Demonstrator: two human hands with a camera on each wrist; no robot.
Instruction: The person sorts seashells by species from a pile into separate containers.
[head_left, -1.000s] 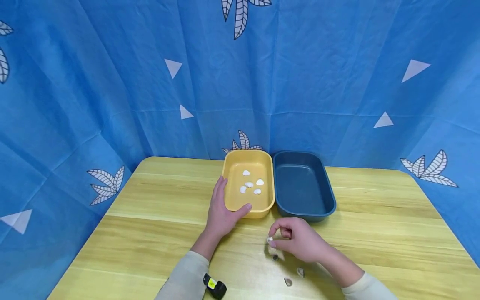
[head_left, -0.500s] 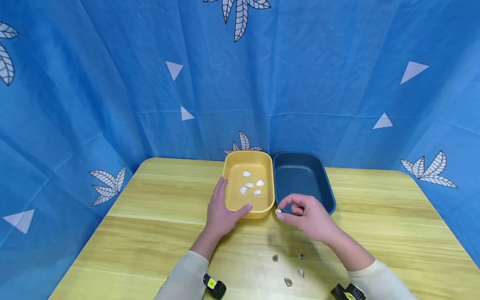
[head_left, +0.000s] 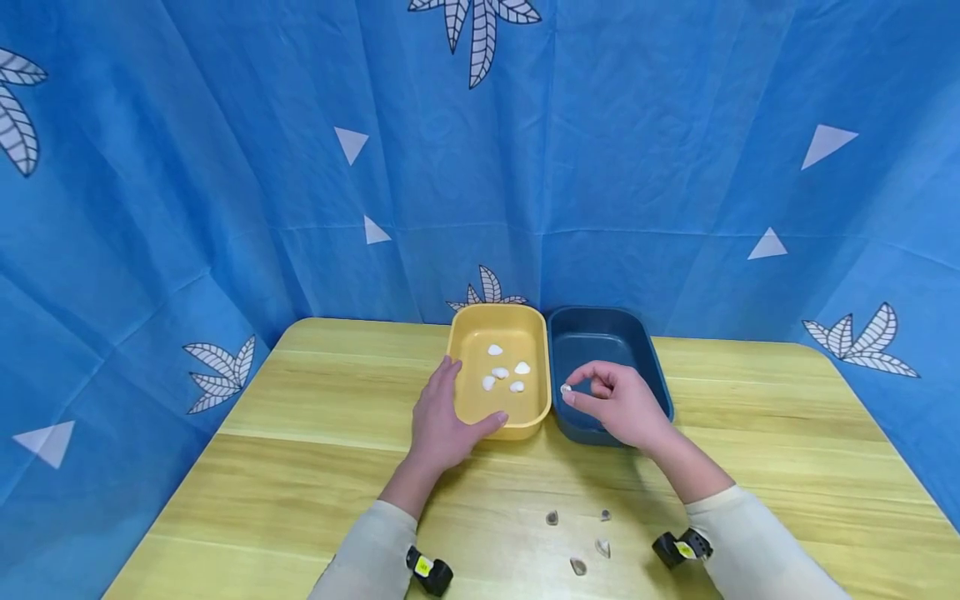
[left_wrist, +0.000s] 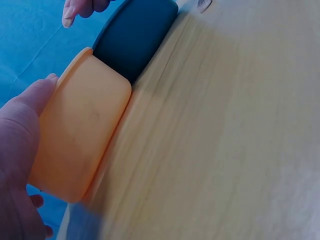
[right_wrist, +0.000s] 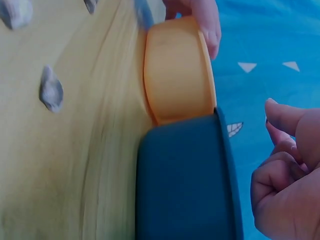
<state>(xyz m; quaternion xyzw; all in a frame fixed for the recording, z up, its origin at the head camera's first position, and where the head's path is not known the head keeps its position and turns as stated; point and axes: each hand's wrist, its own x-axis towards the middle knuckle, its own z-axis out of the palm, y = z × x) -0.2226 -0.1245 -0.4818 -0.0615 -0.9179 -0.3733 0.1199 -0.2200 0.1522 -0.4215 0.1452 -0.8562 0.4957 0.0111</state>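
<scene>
My right hand point(head_left: 624, 408) pinches a small pale seashell point(head_left: 566, 389) between thumb and forefinger, over the left part of the dark blue tray point(head_left: 662, 375). In the right wrist view that hand point(right_wrist: 287, 165) shows at the right edge, with the shell hidden. My left hand point(head_left: 442, 421) holds the near left corner of the yellow tray point(head_left: 536, 417), thumb on the front rim and fingers along the left side. Several white seashells point(head_left: 500, 372) lie in the yellow tray. In the left wrist view the thumb point(left_wrist: 37, 97) lies along the tray's rim.
Several greyish-brown shells point(head_left: 578, 567) lie scattered on the wooden table point(head_left: 315, 442) near its front. The two trays stand side by side towards the back edge. A blue curtain point(head_left: 637, 167) hangs behind the table.
My right hand has lifted the pale seashell off the table and carried it forward, from in front of the trays to over the blue one. The left hand stays at the yellow tray.
</scene>
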